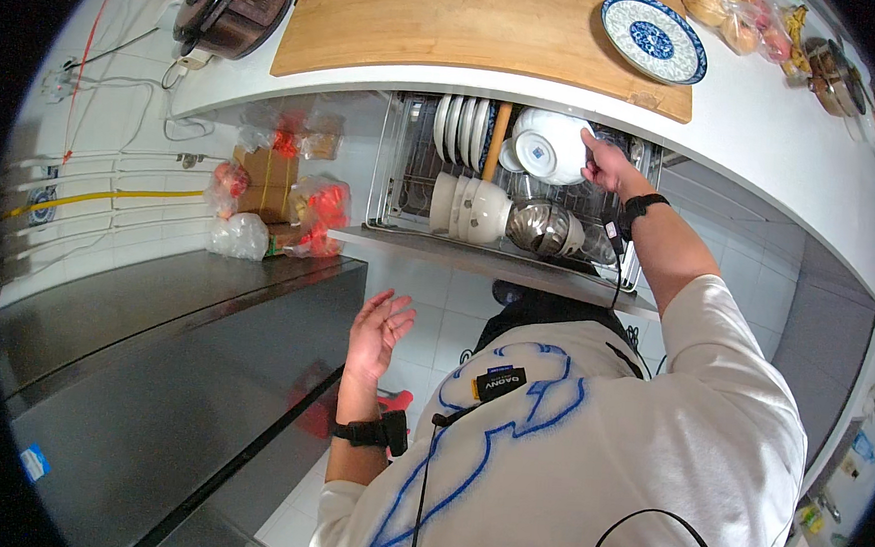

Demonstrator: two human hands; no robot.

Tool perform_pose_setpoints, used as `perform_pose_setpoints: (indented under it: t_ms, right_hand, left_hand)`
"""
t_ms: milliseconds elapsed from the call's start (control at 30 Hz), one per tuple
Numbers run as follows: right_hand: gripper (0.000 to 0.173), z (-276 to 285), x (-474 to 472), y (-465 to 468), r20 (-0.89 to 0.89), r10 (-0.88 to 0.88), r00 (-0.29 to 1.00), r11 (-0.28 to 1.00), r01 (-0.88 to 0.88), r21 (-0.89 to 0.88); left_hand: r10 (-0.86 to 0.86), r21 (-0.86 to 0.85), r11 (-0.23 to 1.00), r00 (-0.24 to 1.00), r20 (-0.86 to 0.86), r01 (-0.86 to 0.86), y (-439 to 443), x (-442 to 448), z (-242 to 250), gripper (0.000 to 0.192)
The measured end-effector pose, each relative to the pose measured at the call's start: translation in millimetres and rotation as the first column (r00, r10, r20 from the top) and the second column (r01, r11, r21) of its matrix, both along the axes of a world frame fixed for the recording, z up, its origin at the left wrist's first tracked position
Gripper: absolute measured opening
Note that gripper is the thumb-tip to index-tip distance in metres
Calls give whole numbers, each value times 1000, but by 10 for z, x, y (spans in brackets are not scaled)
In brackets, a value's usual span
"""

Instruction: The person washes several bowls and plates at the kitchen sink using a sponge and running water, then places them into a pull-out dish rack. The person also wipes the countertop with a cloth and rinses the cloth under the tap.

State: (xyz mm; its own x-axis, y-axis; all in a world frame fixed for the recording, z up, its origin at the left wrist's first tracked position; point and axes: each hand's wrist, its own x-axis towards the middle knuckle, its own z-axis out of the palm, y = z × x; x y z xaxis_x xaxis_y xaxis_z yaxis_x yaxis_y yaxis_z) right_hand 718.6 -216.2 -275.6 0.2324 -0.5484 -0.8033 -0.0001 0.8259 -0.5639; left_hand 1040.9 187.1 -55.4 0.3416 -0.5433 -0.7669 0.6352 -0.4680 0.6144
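Observation:
My right hand (606,163) grips the rim of a white ceramic bowl (554,149), which lies bottom up in a pulled-out wire dish rack drawer (383,172). My left hand (383,334) hangs in the air in front of the drawer, holding nothing, its fingers apart. Several plates (461,128) stand on edge at the rack's back left, beside a wooden divider (496,142). Several white bowls (479,208) are nested on their sides at the front, next to a shiny ribbed metal bowl (538,227). Above the drawer, a blue-patterned plate (651,38) rests on a wooden board (452,26).
The white countertop (756,105) overhangs the drawer. It bears a dark electric cooker (236,9) at left and bagged fruit (746,25) at right. A dark, glossy cabinet (176,378) stands at left, with plastic bags (241,235) and a cardboard box (263,180) at its far end.

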Motion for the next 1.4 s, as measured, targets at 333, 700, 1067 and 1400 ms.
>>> perform_pose_setpoints:
  t_ms: [333,700,1067,1400]
  right_hand:
    - [55,247,258,50,-215,36,976,999,-28,40]
    - [44,380,-89,311,-131,-67,989,993,78,86]
    - [51,-48,-386,511,281,-203,938,932,97,350]
    - [50,-124,68,674,251,-323,913,846,160,508]
  left_hand:
    - [-9,8,1000,1000,-19,9,-126,15,-62,36]
    - [-2,-3,1000,1000,13,2,-52,27,-74,41]
    - [2,30,1000,1000,1,-2,-72,46,-224,44]
    - [-10,43,999,1000,20,9,-75,34,-150,42]
